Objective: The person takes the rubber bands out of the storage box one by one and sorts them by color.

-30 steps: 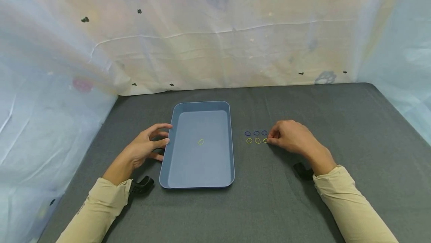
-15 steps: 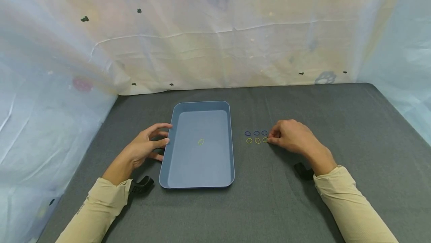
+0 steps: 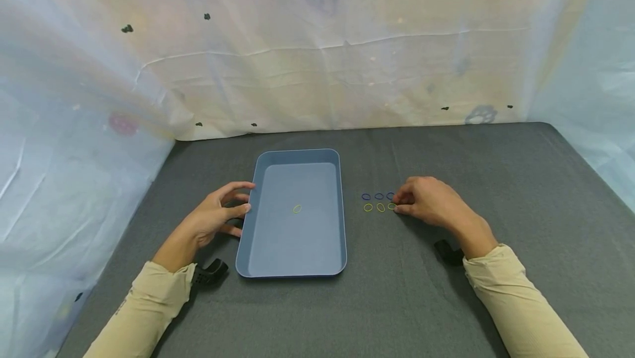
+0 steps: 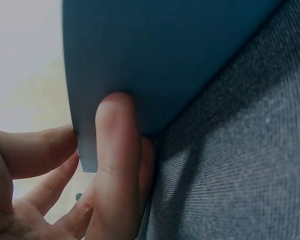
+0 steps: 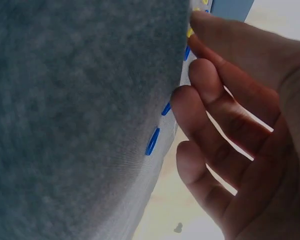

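A blue-grey tray (image 3: 340, 220) lies on the cloth. Inside it is one thin yellow rubber band (image 3: 296, 209). My left hand (image 3: 213, 215) rests its fingertips on the tray's left side; in the left wrist view the fingers (image 4: 115, 135) touch its outer wall. Right of the tray, three blue rubber bands (image 3: 379, 196) lie in a row above three yellow rubber bands (image 3: 380, 207). My right hand (image 3: 429, 201) is at the right end of these rows, thumb and index tips slightly apart by the rightmost yellow band, which lies flat. The right wrist view shows blue bands (image 5: 152, 141) beside the fingers.
Dark grey cloth (image 3: 397, 303) covers the table. Pale plastic sheeting (image 3: 317, 87) hangs behind it and along both sides. Black camera mounts (image 3: 210, 271) sit at the wrists, above the cloth.
The rightmost yellow band has shifted slightly to the right into line. My right thumb and index finger have parted a little from it. My left hand and the tray stay put.
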`<state>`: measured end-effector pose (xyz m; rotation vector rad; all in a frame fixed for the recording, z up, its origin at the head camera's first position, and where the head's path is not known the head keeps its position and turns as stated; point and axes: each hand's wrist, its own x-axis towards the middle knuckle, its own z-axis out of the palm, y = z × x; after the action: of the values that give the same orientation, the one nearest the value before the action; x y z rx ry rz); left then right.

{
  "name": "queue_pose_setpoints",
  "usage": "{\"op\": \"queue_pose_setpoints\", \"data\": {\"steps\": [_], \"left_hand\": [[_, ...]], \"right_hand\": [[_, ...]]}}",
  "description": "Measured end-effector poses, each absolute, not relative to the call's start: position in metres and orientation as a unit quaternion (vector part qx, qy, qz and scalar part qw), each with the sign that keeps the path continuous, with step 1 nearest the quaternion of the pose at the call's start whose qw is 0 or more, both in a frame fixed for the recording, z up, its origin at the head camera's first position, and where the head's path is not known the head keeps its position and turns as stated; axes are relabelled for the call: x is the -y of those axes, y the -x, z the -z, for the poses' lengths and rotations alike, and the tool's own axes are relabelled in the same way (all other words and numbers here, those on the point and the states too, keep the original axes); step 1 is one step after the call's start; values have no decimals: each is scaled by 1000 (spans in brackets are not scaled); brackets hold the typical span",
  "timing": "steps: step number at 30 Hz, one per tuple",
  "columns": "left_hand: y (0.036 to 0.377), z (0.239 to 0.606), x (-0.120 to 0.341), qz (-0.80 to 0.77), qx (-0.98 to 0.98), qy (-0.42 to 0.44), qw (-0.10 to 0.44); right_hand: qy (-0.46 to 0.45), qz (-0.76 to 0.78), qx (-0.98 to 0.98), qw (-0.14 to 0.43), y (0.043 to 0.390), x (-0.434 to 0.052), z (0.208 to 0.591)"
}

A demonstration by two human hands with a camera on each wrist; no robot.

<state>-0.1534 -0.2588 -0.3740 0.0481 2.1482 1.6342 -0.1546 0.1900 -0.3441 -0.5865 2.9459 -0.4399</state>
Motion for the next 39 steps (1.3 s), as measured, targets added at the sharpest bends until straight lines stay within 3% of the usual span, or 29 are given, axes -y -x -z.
{"op": "queue_pose_setpoints", "data": {"steps": [18, 27, 34, 39], "left_hand": [[152, 374, 259, -592, -775, -13, 222], [152, 376, 262, -591, -776, -12, 220], [152, 378, 263, -590, -774, -16, 228], [155, 376, 261, -592, -773, -22, 227]], "right_hand": [[222, 152, -963, 23, 153, -187, 341], [265, 175, -946, -58, 151, -168, 344], [342, 202, -900, -178, 147, -145, 352], [385, 176, -884, -200, 147, -126, 349]]}}
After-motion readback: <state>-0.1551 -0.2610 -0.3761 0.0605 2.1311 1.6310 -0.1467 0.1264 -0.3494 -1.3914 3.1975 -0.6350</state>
